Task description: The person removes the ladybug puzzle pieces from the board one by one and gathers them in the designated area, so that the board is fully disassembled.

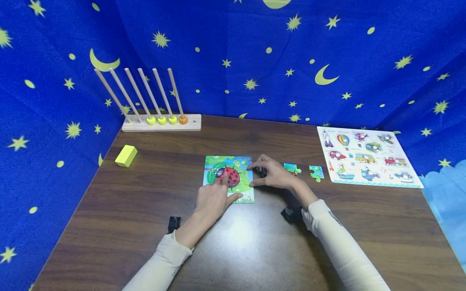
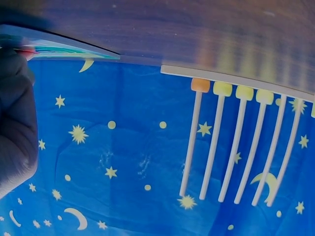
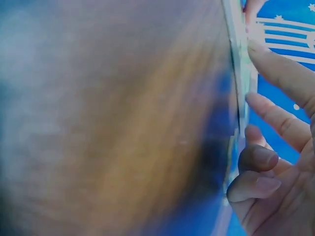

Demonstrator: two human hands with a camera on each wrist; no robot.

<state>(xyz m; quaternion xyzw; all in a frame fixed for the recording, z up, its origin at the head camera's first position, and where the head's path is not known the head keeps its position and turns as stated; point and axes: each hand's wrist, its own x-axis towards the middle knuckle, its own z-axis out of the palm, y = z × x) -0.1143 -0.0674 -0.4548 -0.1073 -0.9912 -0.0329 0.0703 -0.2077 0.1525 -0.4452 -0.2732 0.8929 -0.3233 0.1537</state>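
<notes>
A ladybug jigsaw puzzle [image 1: 214, 194] lies in its board on the table. My left hand [image 1: 212, 200] rests on its lower left, a fingertip on the ladybug [image 1: 233, 178] and the thumb near the bottom edge. Over the right edge reaches my right hand [image 1: 274, 173], its thumb and forefinger tips apart and touching the puzzle around a piece there. In the right wrist view those fingertips meet the puzzle's face, while the other fingers curl below. Only part of my left hand [image 2: 17, 128] shows in the left wrist view, beside the puzzle.
Two loose puzzle pieces, one [image 1: 292, 169] near my right hand and another [image 1: 316, 172] beyond it, lie before a vehicle peg board [image 1: 375, 159]. At the back left stands a peg rack [image 1: 136, 127] with several beads. A yellow block [image 1: 126, 156] sits at left; a starry blue cloth hangs behind.
</notes>
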